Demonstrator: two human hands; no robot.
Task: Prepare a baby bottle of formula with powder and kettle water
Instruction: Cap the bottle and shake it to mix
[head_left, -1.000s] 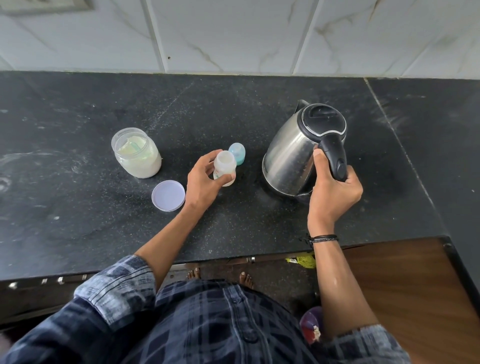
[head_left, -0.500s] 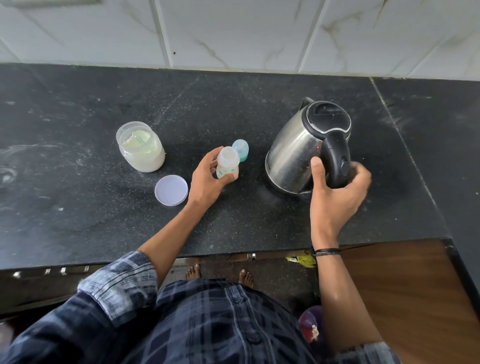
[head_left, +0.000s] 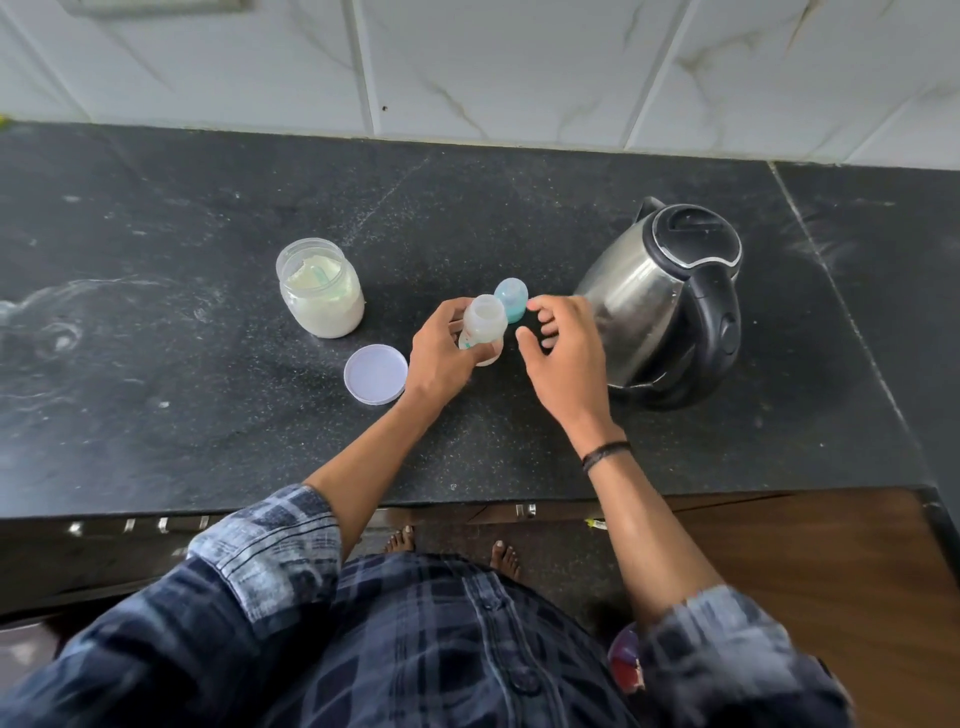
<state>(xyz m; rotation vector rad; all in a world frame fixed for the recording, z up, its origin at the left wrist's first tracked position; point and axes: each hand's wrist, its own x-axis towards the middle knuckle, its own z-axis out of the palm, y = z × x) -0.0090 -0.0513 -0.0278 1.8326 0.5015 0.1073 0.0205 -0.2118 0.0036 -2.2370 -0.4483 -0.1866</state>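
My left hand (head_left: 441, 353) grips a small open baby bottle (head_left: 484, 327) standing on the black counter (head_left: 208, 415). Just behind the bottle sits its blue teat cap (head_left: 511, 300). My right hand (head_left: 563, 348) hovers beside the cap with fingers spread, its fingertips almost at the cap, holding nothing. The steel kettle (head_left: 660, 306) with a black lid and handle stands to the right, free of both hands. An open jar of pale formula powder (head_left: 320, 293) with a scoop inside stands to the left.
The jar's round white lid (head_left: 375, 374) lies flat on the counter by my left wrist. A tiled wall (head_left: 519, 67) runs behind the counter. The counter's front edge is near my body, with a wooden surface (head_left: 831, 561) at lower right.
My right hand has let go of the kettle handle and moved left to the blue cap. The kettle now stands on the counter. My left hand keeps hold of the bottle.
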